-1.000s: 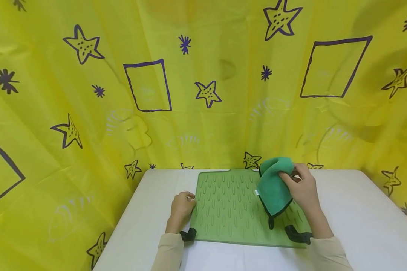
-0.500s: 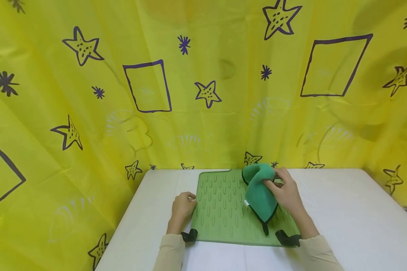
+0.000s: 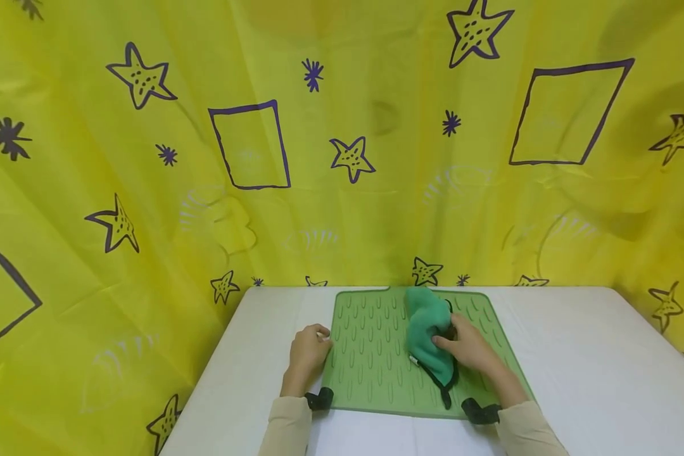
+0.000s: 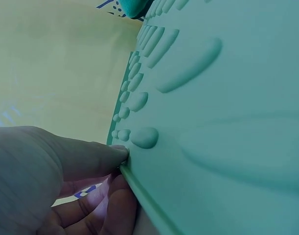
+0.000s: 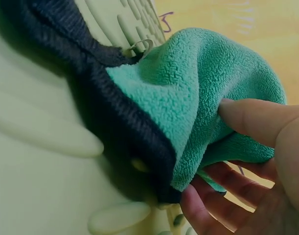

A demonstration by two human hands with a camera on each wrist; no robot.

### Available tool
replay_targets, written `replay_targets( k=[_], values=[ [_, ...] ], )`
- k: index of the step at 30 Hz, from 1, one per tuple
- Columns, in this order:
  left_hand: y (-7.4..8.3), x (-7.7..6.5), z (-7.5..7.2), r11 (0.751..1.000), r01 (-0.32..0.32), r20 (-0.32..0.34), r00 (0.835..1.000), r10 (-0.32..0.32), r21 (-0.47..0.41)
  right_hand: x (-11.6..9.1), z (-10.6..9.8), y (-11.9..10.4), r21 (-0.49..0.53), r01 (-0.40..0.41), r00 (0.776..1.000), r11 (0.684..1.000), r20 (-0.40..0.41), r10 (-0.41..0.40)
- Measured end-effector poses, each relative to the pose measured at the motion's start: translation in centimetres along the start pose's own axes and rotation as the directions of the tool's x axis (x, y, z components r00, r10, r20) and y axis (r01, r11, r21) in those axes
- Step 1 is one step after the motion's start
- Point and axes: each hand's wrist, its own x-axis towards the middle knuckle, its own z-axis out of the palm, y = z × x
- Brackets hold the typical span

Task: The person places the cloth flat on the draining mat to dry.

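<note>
Can't see the bit of ribbed mat (image 3: 370, 354) under the green cloth (image 3: 427, 332), and from the head view most fingers of the right hand (image 3: 468, 345) are lost behind it. White tag (image 3: 414, 361) is way too tiny to read. Sleeves (image 3: 287, 421) run off the bottom, left wrist view chops the cloth up top.

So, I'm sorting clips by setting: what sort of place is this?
Probably an indoor tabletop work area, though I can't tell which room: a star-printed yellow curtain hangs behind and beside a white table, with a green mat on it.
</note>
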Motion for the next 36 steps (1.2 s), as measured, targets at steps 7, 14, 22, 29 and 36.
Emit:
replay_targets(
  k=[7,14,22,29,36],
  values=[
    [0.1,-0.1,-0.1,1.000,-0.006,0.019,1.000,0.006,0.000,-0.1,-0.2,-0.1,0.003,0.013,1.000,1.000,0.022,-0.013],
    [0.4,-0.1,-0.2,1.000,-0.004,0.022,1.000,0.004,0.004,-0.3,-0.8,0.5,0.054,0.050,0.997,0.997,0.052,-0.053],
    [2.4,-0.5,0.1,0.994,-0.111,-0.061,0.992,0.112,0.014,-0.3,-1.9,1.3,-0.011,-0.016,1.000,1.000,0.006,0.016],
    [5.3,-1.4,1.7,0.961,-0.277,0.010,0.961,0.276,0.011,-0.3,-2.2,1.4,-0.027,-0.089,0.993,0.996,0.073,0.091],
    [7.7,-3.3,4.2,0.902,-0.430,0.167,0.893,0.419,0.038,-0.4,-1.7,1.4,0.029,-0.065,0.992,0.997,0.113,0.061]
  ],
)
